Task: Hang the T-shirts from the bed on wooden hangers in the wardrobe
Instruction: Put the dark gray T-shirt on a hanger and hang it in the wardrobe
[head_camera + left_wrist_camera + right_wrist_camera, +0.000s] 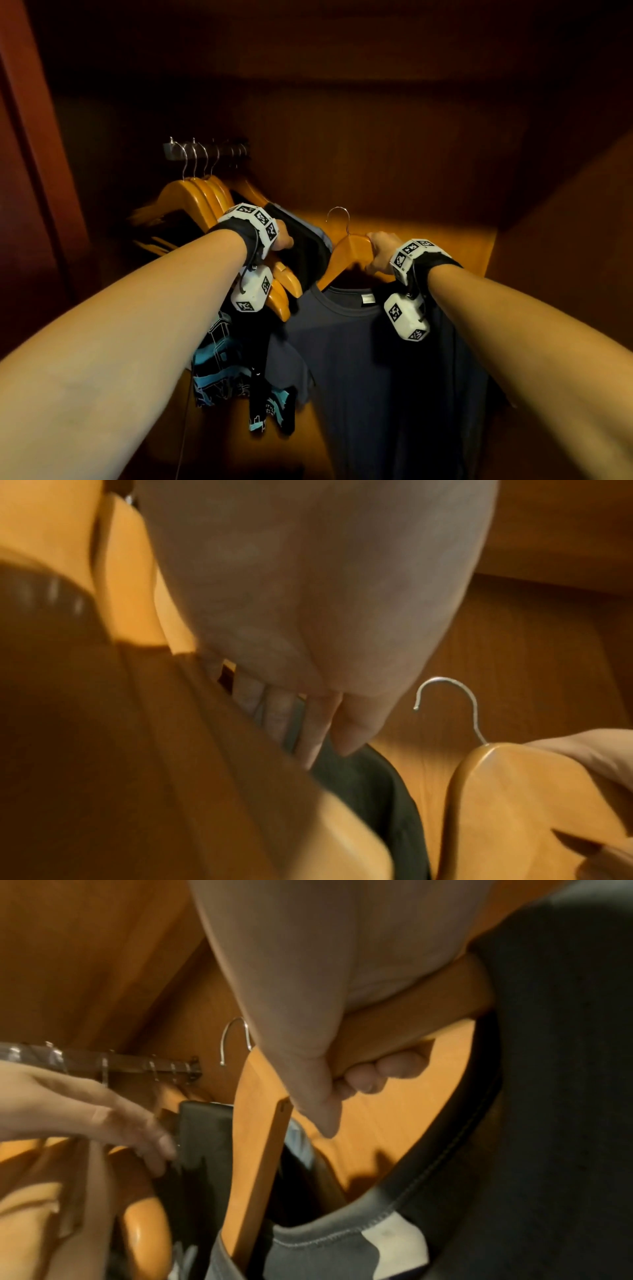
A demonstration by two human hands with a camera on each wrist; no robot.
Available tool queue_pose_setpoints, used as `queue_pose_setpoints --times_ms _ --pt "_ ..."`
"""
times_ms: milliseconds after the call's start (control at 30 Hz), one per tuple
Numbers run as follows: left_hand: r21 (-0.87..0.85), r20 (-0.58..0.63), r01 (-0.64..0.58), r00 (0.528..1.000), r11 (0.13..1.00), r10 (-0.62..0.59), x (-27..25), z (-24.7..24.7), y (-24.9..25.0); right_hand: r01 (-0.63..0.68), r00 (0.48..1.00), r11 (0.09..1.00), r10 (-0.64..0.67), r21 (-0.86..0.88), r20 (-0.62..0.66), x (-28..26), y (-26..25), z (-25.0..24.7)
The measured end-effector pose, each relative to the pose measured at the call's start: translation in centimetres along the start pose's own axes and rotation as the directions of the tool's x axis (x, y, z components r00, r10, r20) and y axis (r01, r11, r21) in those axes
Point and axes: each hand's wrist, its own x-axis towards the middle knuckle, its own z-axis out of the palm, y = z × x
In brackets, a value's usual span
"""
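Observation:
A dark grey T-shirt (376, 359) hangs on a wooden hanger (349, 250) whose metal hook (339, 216) is free in the air, right of the rail (205, 150). My right hand (380, 253) grips this hanger's right shoulder; in the right wrist view its fingers (369, 1077) curl under the wood (260, 1150). My left hand (284, 236) reaches to a black garment (301, 246) hung on the rail. Its fingers (318, 718) lie straight against the dark cloth, and the right wrist view shows this hand (103, 1115) the same way.
Several bare wooden hangers (198, 195) crowd the rail's left part. A black and teal printed T-shirt (226, 370) hangs below my left wrist. The wardrobe's side walls (565, 240) and lit back panel (428, 233) close in the space.

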Motion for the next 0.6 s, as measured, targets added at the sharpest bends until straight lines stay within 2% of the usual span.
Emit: queue_pose_setpoints --times_ms 200,467,601 --pt "0.041 -0.041 0.062 0.997 0.997 -0.06 -0.1 -1.1 -1.5 0.099 0.995 0.989 -0.099 0.108 -0.006 1.4 -2.1 -0.1" --pt "0.139 -0.144 0.14 0.982 0.98 -0.12 0.1 -3.0 -4.1 0.15 0.988 0.963 -0.137 0.226 -0.073 3.9 -6.1 -0.9" --pt "0.101 -0.17 0.184 0.972 0.978 -0.165 -0.1 -4.4 -5.0 0.176 0.982 0.945 -0.149 0.274 -0.116 5.2 -7.7 -1.8"
